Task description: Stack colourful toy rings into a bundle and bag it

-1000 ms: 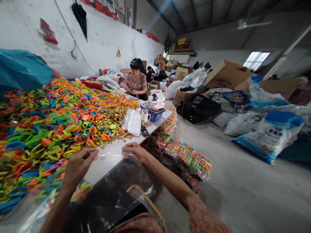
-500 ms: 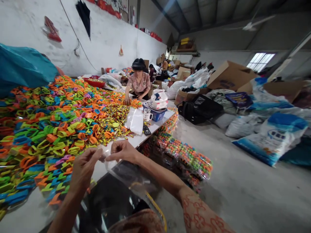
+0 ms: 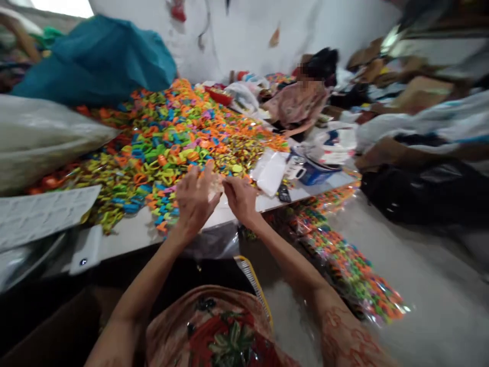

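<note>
White table (image 3: 128, 232) was heaped with colourful plastic pieces (image 3: 183, 137); clear plastic (image 3: 217, 240) hung at its near edge. Just above, left hand (image 3: 195, 199) had fingers loosely extended, right hand (image 3: 242, 199) fingers curled; pale blurred thing (image 3: 216, 187) sat between, couldn't tell either grip.

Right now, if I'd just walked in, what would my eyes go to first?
Probably the big heap of bright plastic pieces spread over the white table. Behind its left side bulges a large teal bag. In front of the heap, the left hand and right hand are close together, blurred.
</note>
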The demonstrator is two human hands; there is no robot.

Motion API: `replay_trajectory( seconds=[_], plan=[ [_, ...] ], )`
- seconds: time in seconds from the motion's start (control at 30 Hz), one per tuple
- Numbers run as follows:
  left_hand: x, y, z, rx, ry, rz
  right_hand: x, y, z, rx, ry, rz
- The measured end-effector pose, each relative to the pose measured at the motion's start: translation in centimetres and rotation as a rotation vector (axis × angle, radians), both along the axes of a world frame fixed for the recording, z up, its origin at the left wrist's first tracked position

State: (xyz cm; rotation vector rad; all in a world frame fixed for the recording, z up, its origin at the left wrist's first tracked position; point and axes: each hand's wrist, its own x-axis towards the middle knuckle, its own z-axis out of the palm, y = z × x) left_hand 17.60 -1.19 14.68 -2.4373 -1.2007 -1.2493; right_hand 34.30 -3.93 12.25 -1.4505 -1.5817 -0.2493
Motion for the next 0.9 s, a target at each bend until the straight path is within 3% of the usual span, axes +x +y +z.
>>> replay_trajectory(
  seconds=[0.1, 0.17, 0.3, 0.4, 0.5, 0.63, 0.73, 0.9],
  plan=[
    [-0.4, 1.2, 0.7, -0.048, 0.099, 0.051, -1.4, -0.1, 0.2, 0.083, -0.175, 0.010],
    [-1.4, 1.6, 1.3, -0.029, 0.085, 0.064, -1.5, 0.5, 0.0, 0.032, -0.232, -0.002],
    [-4.4, 1.7, 2.5, 0.158, -0.037, 0.071, -0.8, 3.2, -0.8, -0.126, -0.281, -0.066],
    [-6.8, 2.4, 3.3, 0.176, -0.042, 0.101, -0.8, 5.1, 0.2, -0.007, -0.209, -0.119],
    [-8.4, 3.9, 3.8, 0.067, 0.036, 0.183, -3.0, 5.7, 2.7, 0.183, -0.199, 0.024],
    [-8.6, 4.8, 4.5, -0.143, 0.135, 0.287, -7.8, 6.6, 4.5, 0.207, -0.349, 0.283],
    [-8.4, 3.8, 4.8, -0.283, 0.262, 0.308, -9.7, 8.4, 3.6, 0.150, -0.395, 0.324],
    [-10.0, 2.6, 4.4, -0.338, 0.440, 0.381, -8.5, 12.4, 0.7, -0.164, -0.362, 0.052]
  ],
)
